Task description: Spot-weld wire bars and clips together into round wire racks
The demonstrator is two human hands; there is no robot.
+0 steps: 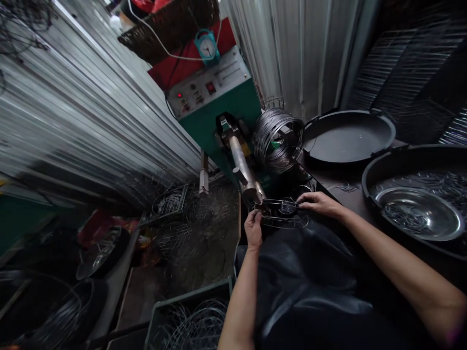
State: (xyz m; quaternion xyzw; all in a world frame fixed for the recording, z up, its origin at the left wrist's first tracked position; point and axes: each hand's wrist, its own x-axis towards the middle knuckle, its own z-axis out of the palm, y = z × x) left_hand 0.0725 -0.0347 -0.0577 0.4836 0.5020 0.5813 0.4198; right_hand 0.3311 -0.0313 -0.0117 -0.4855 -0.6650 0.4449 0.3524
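My left hand (pixel 253 227) is closed in a pinch on the left side of a thin wire frame (pixel 279 201), close under the electrode tip of a green spot welder (pixel 222 104). From the right, my right hand (pixel 316 202) pinches the frame's other end, fingers bent together. The frame looks rounded, with parallel wires running between my hands; its exact shape is hard to make out. Above my left hand, the welder's metal arm (pixel 241 158) slants down. Dark shiny cloth (pixel 310 272) covers my lap below the frame.
A large wire coil (pixel 279 138) stands beside the welder. To the right are a black round tray (pixel 348 114) and a bigger one (pixel 368 175) holding a steel bowl (pixel 448 214) with small wire pieces. A green crate (pixel 155 311) of wire rings sits at lower left.
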